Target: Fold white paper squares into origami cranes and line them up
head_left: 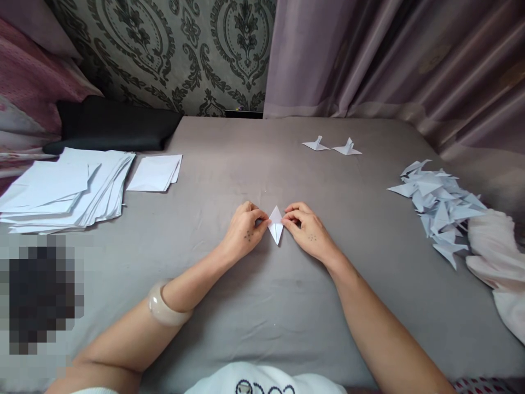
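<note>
Taking the folded paper [276, 225] as the clock's centre, with twelve at the far edge. At nine, left hand [246, 229] in a narrow pinch on the paper's left corner; could drag a layer askew by pulling harder than the opposite side. At the centre, gripped from both sides above the grey cloth [262, 312]; might crease off the midline, or tear at a point if forced. At three, right hand [308, 231] in an equally narrow pinch on the right corner; might slip, with so little edge to hold.

Then materials, again from the left. Between nine and ten, large sheets [61, 189], thin, white, edges fanned raggedly. At ten, black cover [115, 125], smooth and limp, then small sheets [153, 172], squarish and crisp. At eight, bangle [166, 312], pale, thick, glossy. At the centre, a smooth white diamond, slit-lined below. At one, first bird [315, 144] and second bird [348, 148], side by side, sharp-tipped. At three, spiky heap [438, 202] of similar pointed folds; touching it, pale fabric [492, 246], soft and crumpled.
</note>
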{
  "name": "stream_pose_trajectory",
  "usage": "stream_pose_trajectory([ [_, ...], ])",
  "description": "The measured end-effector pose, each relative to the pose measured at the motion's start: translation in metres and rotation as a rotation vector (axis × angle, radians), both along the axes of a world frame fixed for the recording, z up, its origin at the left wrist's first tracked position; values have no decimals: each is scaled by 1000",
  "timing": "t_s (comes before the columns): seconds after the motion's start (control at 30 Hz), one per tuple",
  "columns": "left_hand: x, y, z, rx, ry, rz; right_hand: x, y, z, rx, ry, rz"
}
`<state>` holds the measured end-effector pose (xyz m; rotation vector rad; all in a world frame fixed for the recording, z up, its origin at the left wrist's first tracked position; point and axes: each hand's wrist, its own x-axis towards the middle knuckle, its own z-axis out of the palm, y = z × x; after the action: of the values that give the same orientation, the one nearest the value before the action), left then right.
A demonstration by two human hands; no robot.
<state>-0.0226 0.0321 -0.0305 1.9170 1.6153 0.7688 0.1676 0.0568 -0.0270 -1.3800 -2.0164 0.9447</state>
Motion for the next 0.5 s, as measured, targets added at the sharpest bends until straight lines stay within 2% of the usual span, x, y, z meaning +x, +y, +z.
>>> stream_pose_trajectory([
  [0.5,4,0,-5,36,7,34,-7,-2,-4,34,10,-89],
])
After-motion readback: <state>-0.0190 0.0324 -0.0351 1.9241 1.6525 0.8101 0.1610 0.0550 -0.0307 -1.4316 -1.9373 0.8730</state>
